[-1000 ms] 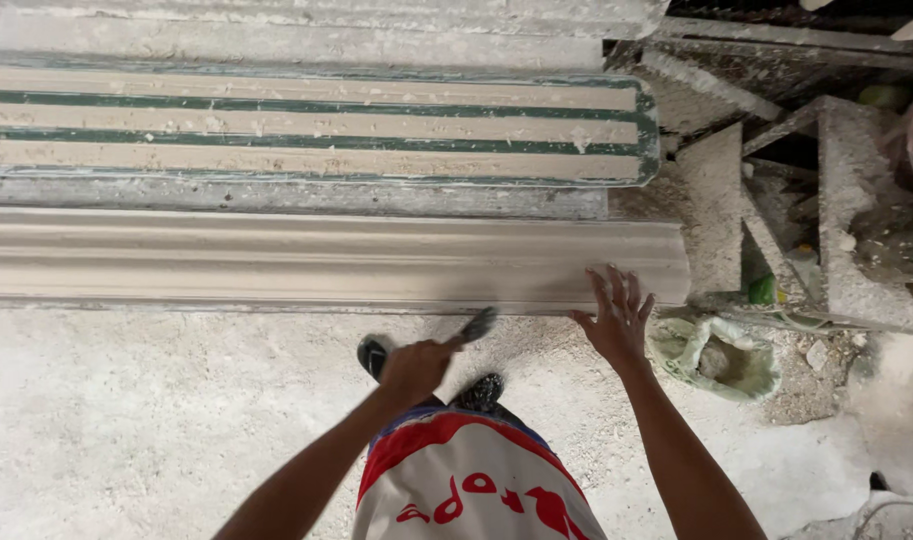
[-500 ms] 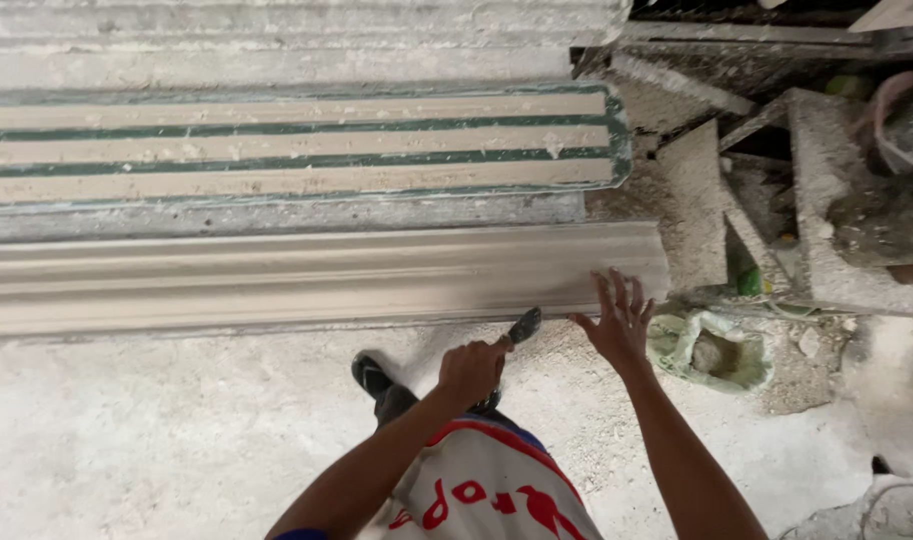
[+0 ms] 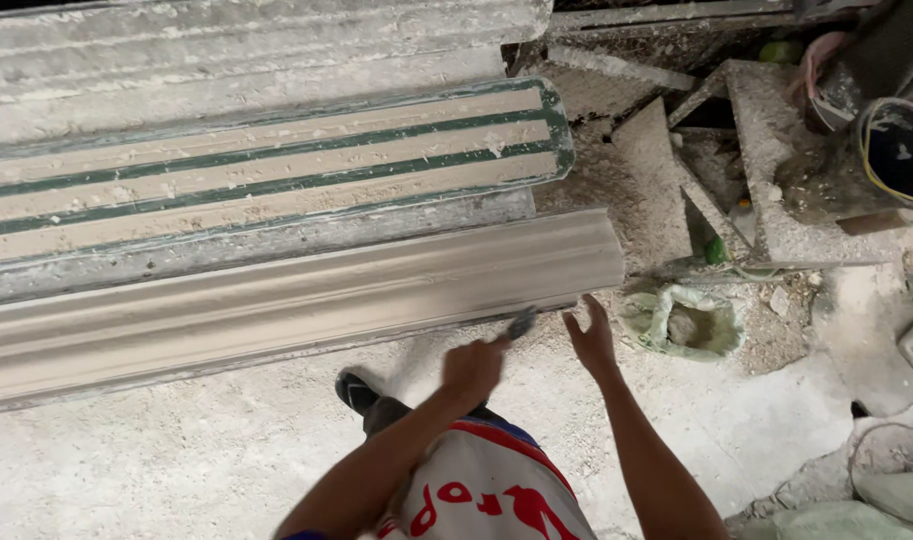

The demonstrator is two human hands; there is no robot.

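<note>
Working a small tool along the near end of the long moulding

I am seeing the left hand clenched on it and the right hand spread open beside that end; the surface already looks smooth, only the end edge seemingly left

Left hand: the left hand grips a small dark-tipped tool, its tip at the lower edge of a long pale moulding.
Right hand: the right hand is open, fingers spread just below the moulding's end.
Nearby: a green-striped mould lies behind; a crumpled sack sits to the right.
</note>
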